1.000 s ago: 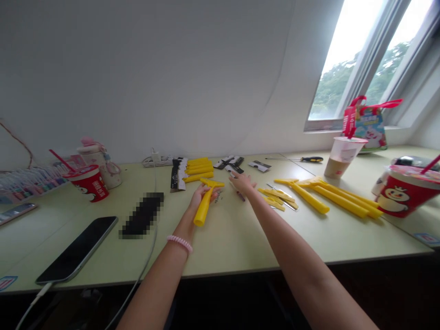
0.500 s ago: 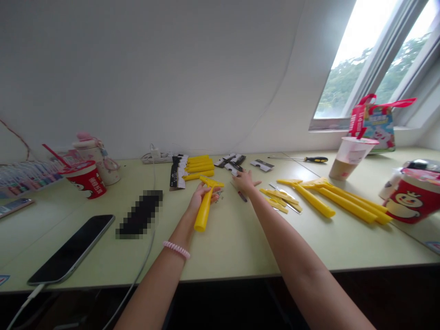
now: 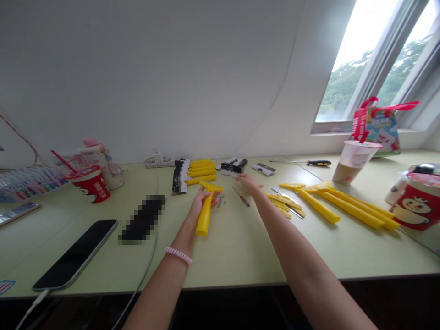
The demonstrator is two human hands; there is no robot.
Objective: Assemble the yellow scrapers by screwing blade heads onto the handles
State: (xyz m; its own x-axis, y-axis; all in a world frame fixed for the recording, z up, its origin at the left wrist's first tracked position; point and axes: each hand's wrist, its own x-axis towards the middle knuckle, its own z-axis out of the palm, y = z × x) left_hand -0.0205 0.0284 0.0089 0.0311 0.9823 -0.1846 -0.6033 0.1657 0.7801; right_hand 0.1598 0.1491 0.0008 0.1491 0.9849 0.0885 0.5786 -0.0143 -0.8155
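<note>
Left hand (image 3: 202, 201) clamping yellow scraper (image 3: 205, 222); right hand (image 3: 248, 182), fingers apart, pulling back from black-and-white pkg (image 3: 231, 169) on green desk (image 3: 240, 250).

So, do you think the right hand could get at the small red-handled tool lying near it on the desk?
Probably yes: the right hand is right beside the small tool, with nothing visible between them.

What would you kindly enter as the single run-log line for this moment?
Left hand: grips yellow plastic scraper | Right hand: open, empty, near small red-handled tool | Nearby: more yellow scrapers
</note>
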